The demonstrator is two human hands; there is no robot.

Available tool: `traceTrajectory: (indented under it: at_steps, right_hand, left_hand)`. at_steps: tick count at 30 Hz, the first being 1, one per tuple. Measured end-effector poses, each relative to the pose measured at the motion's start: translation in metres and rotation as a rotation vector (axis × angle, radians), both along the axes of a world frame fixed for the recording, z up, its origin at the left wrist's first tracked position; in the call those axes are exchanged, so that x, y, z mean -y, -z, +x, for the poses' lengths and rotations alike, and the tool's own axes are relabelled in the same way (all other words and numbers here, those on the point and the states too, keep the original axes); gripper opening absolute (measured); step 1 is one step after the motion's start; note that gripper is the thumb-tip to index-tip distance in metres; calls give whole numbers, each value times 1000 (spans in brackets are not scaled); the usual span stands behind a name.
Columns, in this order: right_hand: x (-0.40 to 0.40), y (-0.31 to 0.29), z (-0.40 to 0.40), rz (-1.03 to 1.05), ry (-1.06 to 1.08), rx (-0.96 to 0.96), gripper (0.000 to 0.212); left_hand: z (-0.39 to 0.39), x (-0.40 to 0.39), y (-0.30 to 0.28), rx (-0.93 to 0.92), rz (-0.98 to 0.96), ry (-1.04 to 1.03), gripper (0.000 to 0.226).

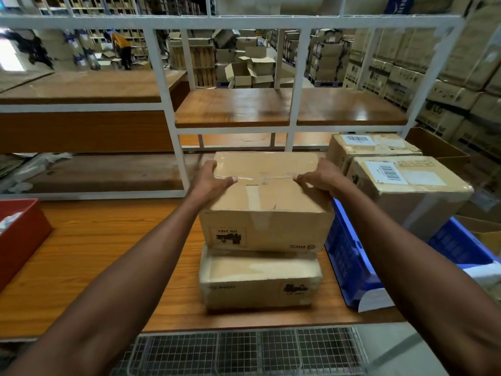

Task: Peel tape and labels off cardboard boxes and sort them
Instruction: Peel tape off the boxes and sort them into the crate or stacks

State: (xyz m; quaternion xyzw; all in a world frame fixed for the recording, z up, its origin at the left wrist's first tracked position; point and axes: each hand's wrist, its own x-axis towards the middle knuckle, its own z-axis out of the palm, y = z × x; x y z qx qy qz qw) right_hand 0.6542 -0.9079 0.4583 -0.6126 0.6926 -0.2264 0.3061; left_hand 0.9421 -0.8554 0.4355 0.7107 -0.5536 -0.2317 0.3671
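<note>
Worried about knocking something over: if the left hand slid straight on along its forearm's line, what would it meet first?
Probably the white rack frame behind the top box that the left hand grips; depth is unclear.

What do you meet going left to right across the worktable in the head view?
Red bin → left hand → stacked boxes → right hand → blue crate → labelled box.

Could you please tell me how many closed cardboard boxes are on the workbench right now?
4: the top box held by both hands, the bottom box under it, the near labelled box at right, and the far labelled box behind that. Others may be hidden.
</note>
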Motion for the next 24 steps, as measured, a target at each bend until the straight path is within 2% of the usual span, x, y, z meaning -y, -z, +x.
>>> traceTrajectory:
  at_steps: [2, 3, 7, 10, 15, 22, 24]
  right_hand:
    - [6, 0, 3, -47, -64, -133, 83]
    - [7, -2, 5, -88, -101, -202, 83]
    - [8, -4, 16, -180, -275, -443, 51]
    - [6, -6, 21, -200, -292, -532, 44]
    - [19, -24, 28, -110, -321, -579, 39]
    - [33, -31, 32, -123, -309, -616, 37]
    - [40, -33, 33, -101, -339, -537, 50]
  left_hand:
    - [-2, 8, 0, 37, 38, 5, 81]
    - [-3, 12, -1, 41, 61, 16, 80]
    - [2, 21, -8, 88, 162, 77, 79]
    - [0, 30, -17, 318, 221, 100, 73]
    - [-24, 47, -21, 513, 99, 250, 72]
    - [-34, 61, -16, 630, 218, 248, 71]
    - [-32, 61, -20, 633, 241, 254, 72]
